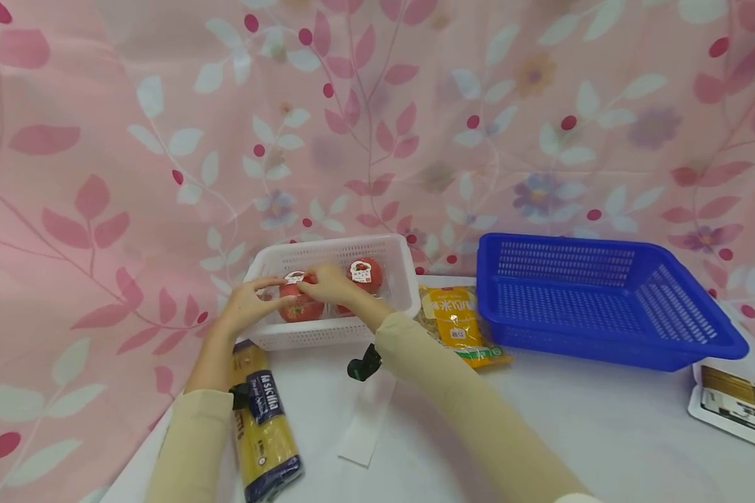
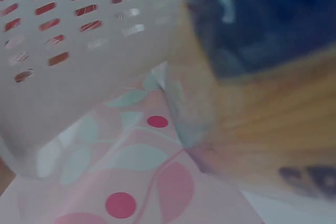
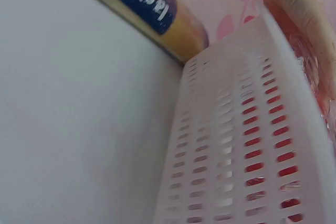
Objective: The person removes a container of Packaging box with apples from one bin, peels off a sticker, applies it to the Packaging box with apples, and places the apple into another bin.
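In the head view, a white perforated basket (image 1: 302, 335) holds clear-wrapped packs of red tomatoes (image 1: 302, 311) with white stickers. My left hand (image 1: 247, 304) reaches over the basket's left end, its fingers and thumb spread at the edge of the left pack. My right hand (image 1: 330, 283) reaches over the front rim and pinches the top of that pack near its sticker. A second sticker shows on the tomatoes to the right (image 1: 366, 274). Under my left wrist lies a bag of La Sicilia spaghetti (image 1: 265, 426), its far end against the basket. The right wrist view shows tomato red through the basket's slots (image 3: 252, 140).
A yellow bag of grain (image 1: 456, 321) lies between the white basket and a large blue basket (image 1: 579, 349). At the right edge is a white-rimmed package (image 1: 739, 405) with gold and black print. A white strip (image 1: 366, 436) lies in front. Flowered pink cloth hangs behind.
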### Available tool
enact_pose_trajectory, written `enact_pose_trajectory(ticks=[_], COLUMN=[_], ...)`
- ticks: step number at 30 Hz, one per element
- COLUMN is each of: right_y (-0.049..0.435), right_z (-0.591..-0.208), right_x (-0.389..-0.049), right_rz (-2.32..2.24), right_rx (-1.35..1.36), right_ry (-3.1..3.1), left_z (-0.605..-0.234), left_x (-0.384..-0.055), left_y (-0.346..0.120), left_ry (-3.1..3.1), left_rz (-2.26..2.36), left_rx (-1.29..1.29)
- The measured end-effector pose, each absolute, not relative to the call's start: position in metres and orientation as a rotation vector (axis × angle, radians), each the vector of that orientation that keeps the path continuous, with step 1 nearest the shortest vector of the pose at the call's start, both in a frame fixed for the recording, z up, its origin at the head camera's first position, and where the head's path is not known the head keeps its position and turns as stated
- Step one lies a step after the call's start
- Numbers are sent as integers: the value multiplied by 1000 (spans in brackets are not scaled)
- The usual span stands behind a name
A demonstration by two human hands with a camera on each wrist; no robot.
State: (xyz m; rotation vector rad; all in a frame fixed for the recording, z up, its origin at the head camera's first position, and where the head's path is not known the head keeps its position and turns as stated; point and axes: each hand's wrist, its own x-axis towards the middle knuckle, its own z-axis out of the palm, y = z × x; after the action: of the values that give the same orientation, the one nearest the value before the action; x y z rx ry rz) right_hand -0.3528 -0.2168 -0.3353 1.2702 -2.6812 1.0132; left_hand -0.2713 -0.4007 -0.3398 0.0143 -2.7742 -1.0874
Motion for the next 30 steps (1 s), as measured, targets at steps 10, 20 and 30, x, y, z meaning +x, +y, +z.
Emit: enact_pose_trajectory(ticks=[10,20,30], right_y=[-225,-227,-228], right_z=[-350,-359,-361], right_x=[-345,-346,-350], right_rz=[749,595,550], right_rx=[1212,1183,1182], right_ry=[-2779,-2863,-2901], left_z=[-346,-348,-351], left_x=[-270,-274,-281], left_y=[-405,-397,-398], left_ry=[-2865,-2960,-3002], left_rz=[-1004,-802,-796], left_rx=[76,76,73])
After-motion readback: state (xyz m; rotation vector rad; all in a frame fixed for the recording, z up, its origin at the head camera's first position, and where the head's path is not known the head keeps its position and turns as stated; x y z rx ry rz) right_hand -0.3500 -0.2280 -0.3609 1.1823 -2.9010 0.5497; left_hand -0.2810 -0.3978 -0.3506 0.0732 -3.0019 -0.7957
